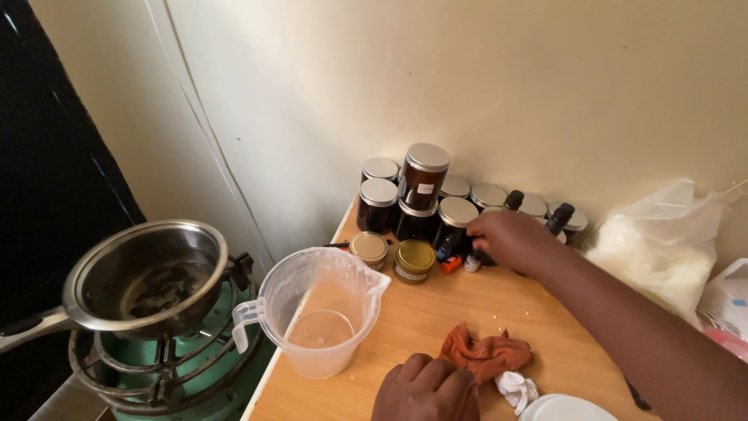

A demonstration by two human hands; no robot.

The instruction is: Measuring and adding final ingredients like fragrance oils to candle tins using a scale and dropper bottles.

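Observation:
My right hand [510, 240] reaches to the back of the wooden table [436, 312] and closes around a small dark bottle [481, 256] among the dark glass jars with silver lids [421, 195]. My left hand [425, 390] rests at the near edge as a closed fist, touching an orange cloth [487, 352]. A clear plastic measuring jug [319, 312] stands just left of the left hand.
A steel pan [148, 273] sits on a green gas burner [167, 359] left of the table. Two gold-lidded tins [393, 253], a small orange item [450, 265], a white plastic bag [662, 249], crumpled white tissue [516, 387] and a white lid [565, 408] lie on the table.

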